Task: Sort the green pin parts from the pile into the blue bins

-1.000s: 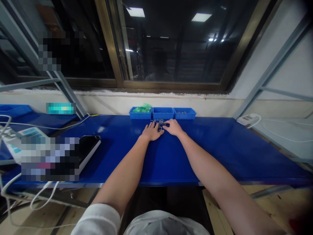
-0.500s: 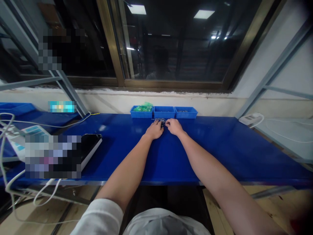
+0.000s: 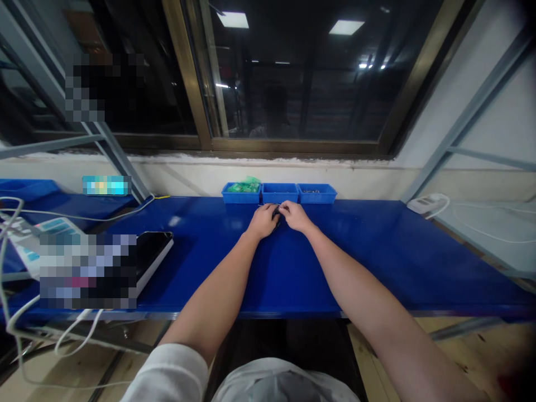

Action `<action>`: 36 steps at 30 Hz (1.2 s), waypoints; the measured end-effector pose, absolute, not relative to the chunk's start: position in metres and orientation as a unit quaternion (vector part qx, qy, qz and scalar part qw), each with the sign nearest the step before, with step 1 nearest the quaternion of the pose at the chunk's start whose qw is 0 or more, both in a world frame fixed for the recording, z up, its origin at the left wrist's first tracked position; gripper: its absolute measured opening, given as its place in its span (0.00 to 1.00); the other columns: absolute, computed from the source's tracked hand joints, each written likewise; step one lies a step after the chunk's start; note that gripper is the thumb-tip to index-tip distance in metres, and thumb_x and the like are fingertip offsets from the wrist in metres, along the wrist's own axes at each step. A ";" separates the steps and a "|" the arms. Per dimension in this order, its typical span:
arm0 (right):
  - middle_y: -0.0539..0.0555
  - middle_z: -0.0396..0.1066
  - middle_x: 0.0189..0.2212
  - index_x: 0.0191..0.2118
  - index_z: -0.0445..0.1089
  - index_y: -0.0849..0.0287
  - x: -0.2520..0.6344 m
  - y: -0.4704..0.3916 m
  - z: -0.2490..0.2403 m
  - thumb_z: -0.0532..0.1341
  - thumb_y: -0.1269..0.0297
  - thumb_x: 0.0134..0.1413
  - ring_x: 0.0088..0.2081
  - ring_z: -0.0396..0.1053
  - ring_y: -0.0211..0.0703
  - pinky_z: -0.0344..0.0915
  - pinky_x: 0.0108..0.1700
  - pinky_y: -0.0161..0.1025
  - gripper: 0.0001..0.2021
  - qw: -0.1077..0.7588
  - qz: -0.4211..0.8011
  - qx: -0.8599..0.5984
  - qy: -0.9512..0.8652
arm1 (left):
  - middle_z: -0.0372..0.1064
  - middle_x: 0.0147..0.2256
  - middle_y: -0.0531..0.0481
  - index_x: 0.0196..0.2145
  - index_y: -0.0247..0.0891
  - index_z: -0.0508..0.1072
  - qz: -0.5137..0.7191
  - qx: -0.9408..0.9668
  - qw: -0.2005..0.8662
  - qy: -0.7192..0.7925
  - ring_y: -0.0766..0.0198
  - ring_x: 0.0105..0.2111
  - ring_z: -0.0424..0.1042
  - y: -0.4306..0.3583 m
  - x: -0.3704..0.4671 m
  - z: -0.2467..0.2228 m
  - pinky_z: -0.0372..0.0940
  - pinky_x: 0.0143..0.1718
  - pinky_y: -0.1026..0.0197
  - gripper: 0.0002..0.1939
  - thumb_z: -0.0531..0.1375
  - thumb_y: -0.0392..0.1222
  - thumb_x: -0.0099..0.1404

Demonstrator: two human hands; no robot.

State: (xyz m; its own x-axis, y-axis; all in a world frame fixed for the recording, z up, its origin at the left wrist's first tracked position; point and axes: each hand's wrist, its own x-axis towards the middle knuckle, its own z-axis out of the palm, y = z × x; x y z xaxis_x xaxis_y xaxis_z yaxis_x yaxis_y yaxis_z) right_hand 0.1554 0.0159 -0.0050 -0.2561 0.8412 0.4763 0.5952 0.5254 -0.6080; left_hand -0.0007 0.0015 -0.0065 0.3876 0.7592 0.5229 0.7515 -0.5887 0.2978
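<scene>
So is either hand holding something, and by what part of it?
Can't tell: the left hand and right hand are close together at small pieces, too hidden to show any hold.

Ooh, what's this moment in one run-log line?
left hand: at small pieces | right hand: at same pieces, grip unclear | three blue bins: beyond hands | green plastic: in left bin

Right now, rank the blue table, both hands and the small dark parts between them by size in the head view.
1. Blue table
2. Left hand and right hand: too alike to rank
3. Small dark parts, partly hidden
</scene>
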 end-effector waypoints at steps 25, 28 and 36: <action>0.47 0.63 0.16 0.27 0.69 0.62 0.168 0.009 0.011 0.64 0.65 0.37 0.18 0.57 0.31 0.53 0.21 0.30 0.07 0.368 0.472 -0.467 -0.651 | 0.71 0.43 0.47 0.46 0.37 0.71 0.410 0.724 0.126 0.541 0.61 0.40 0.70 -0.003 -0.017 0.011 0.64 0.45 0.61 0.19 0.58 0.46 0.57; 0.49 0.65 0.19 0.29 0.69 0.62 0.169 0.016 0.012 0.64 0.66 0.37 0.20 0.58 0.31 0.53 0.20 0.29 0.09 0.400 0.480 -0.458 -0.632 | 0.71 0.42 0.46 0.43 0.36 0.72 0.423 0.681 0.103 0.589 0.62 0.38 0.70 0.001 -0.021 0.010 0.65 0.45 0.60 0.15 0.55 0.43 0.59; 0.62 0.60 0.55 0.60 0.51 0.53 0.170 0.038 0.007 0.62 0.72 0.37 0.26 0.63 0.30 0.65 0.31 0.34 0.40 0.482 0.384 -0.428 -0.661 | 0.64 0.49 0.43 0.51 0.37 0.65 0.406 0.669 0.085 0.617 0.62 0.40 0.70 0.009 -0.020 0.001 0.63 0.47 0.60 0.21 0.53 0.39 0.59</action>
State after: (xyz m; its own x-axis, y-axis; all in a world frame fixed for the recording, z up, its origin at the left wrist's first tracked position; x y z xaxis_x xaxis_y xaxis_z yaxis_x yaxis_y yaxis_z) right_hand 0.1702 0.0379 0.0068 -0.1689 0.9362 0.3083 0.1971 0.3386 -0.9200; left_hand -0.0198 0.0091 0.0010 -0.0911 0.8946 0.4375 0.7558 -0.2240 0.6153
